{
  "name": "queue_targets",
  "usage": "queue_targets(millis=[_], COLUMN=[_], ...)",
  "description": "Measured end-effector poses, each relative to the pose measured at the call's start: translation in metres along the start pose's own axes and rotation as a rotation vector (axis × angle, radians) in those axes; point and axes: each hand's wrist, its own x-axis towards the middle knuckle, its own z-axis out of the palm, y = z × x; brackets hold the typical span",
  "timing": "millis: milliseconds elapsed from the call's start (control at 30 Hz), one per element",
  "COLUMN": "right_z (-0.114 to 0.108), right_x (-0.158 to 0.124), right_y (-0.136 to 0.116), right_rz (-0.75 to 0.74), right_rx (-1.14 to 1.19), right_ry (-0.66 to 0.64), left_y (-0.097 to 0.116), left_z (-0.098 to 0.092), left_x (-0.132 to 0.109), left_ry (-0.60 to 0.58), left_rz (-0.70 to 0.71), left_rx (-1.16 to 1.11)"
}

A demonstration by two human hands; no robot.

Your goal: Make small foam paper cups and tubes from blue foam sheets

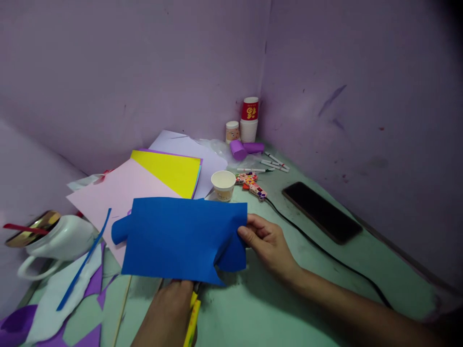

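A sheet of blue paper [184, 236] is held up in front of me, with a ragged cut near its lower right corner. My right hand [264, 241] pinches its right edge between thumb and fingers. Under the bottom edge is my left hand [168, 308], its fingers hidden behind the sheet. A yellow-handled tool [192, 323], with a bit of dark metal showing, lies against the left hand; whether that hand grips it or the paper I cannot tell. A rolled blue paper tube [120, 229] sticks out past the sheet's left edge.
Pink paper [123, 193] and yellow paper [173, 171] lie behind. A paper cup [223, 185], a patterned corded tool [253, 185] and a phone [321, 212] stand or lie rightward. A white pitcher [65, 238], a blue strip [85, 260] and purple scraps [88, 337] are leftward.
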Motion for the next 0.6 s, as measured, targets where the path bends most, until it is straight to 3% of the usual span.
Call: queue_targets(millis=[400,600], right_z=[-0.005,-0.01], right_x=[0.004,0.007], right_y=[-0.001,-0.004], right_rz=[-0.091,-0.239], right_rx=[-0.117,-0.264], right_ry=[-0.074,-0.12], left_y=[-0.022,-0.017], left_z=[0.002,-0.007], left_x=[0.001,0.005], left_ry=[-0.015,0.005], left_rz=[0.02,0.016], left_rx=[0.024,0.042])
